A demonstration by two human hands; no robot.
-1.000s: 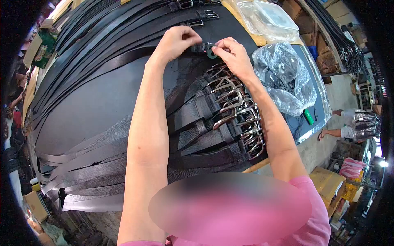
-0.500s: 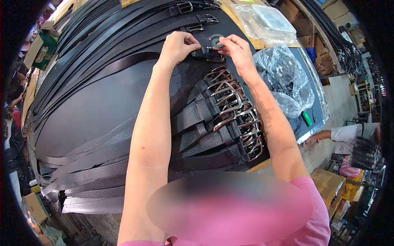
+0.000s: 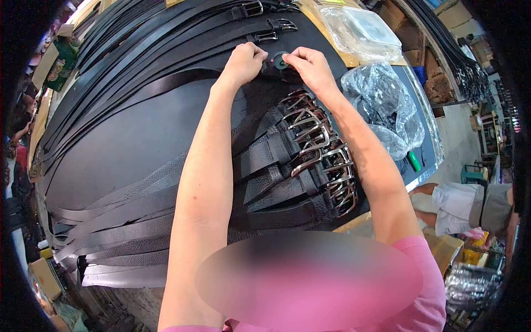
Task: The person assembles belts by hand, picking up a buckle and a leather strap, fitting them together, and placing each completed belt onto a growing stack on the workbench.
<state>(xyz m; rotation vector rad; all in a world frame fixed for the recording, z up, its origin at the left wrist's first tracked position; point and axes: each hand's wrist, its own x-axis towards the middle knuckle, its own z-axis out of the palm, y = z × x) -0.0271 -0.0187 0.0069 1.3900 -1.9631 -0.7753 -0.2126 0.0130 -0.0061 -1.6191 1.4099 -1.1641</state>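
A black leather belt [image 3: 180, 82] curves across the table toward my hands. My left hand [image 3: 242, 65] is closed with thumb and fingers pinched at the belt's buckle end, which is dark and partly hidden between my hands. My right hand [image 3: 311, 67] pinches a small round green-grey disc [image 3: 280, 60] with a ring-like look, held over that end. Just below my hands lies a thick bundle of black belts [image 3: 265, 155], their metal buckles [image 3: 318, 138] heaped together at the right.
More black belts [image 3: 160, 39] lie in rows at the far left. To the right are a crumpled clear plastic bag [image 3: 381, 99], a clear plastic box [image 3: 368, 27] and a green cylinder [image 3: 414, 161]. A person in pale shorts [image 3: 456, 207] stands beyond the table's right edge.
My right hand has moved a little left, bringing the round disc nearer my left hand and over the belt end. The person at the right has shifted position.
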